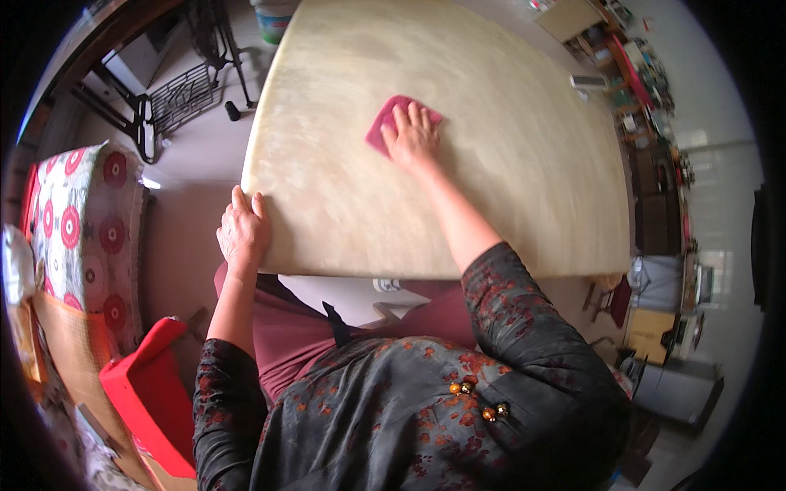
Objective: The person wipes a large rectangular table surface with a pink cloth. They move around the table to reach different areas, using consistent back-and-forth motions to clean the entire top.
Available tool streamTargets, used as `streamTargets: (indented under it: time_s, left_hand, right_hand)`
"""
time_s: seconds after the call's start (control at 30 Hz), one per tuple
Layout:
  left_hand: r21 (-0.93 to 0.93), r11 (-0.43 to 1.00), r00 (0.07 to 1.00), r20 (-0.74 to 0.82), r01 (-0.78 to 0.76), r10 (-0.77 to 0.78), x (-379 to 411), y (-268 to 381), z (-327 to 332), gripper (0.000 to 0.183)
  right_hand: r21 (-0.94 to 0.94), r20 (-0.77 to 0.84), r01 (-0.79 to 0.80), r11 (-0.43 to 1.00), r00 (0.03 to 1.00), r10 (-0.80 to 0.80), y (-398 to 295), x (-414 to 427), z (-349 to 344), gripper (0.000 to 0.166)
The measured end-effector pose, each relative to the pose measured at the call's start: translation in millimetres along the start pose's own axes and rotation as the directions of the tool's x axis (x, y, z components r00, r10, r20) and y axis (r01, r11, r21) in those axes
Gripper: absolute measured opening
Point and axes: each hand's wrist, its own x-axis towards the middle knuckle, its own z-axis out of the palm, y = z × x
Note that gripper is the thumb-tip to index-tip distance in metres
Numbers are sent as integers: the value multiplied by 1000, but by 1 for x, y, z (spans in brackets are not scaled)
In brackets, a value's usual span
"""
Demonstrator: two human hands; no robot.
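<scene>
A large cream-coloured slab [344, 202], like a thick tabletop, spreads before me with faint streaks and smudges on its surface. Near its middle lies a folded pink cloth [379, 130]. My right hand [414, 140] presses down on this cloth with its fingers spread over it, and that arm reaches forward across the slab. At the slab's left edge, close to the front corner, my left hand [244, 230] holds the side. Part of its grip is hidden.
On the left stand a treadle sewing-machine stand [184, 92] and a seat with a patterned cover [92, 221]. A red box-like thing [150, 396] lies lower left. A bucket [272, 21] is beyond the slab. Cluttered furniture [654, 221] lines the right.
</scene>
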Motion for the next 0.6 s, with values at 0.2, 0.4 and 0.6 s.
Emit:
streamTargets:
  time_s: [0.2, 0.4, 0.6]
  left_hand:
    - [52, 998, 996, -74, -46, 50, 2, -2, 7, 50]
    - [86, 995, 999, -23, -44, 47, 2, -1, 6, 53]
    - [21, 999, 999, -31, -41, 42, 3, -2, 7, 54]
  right_hand:
    - [51, 19, 167, 985, 986, -168, -4, -177, -19, 61]
    - [87, 92, 227, 970, 968, -234, 11, -230, -34, 63]
    - [107, -103, 255, 961, 964, -244, 28, -114, -17, 60]
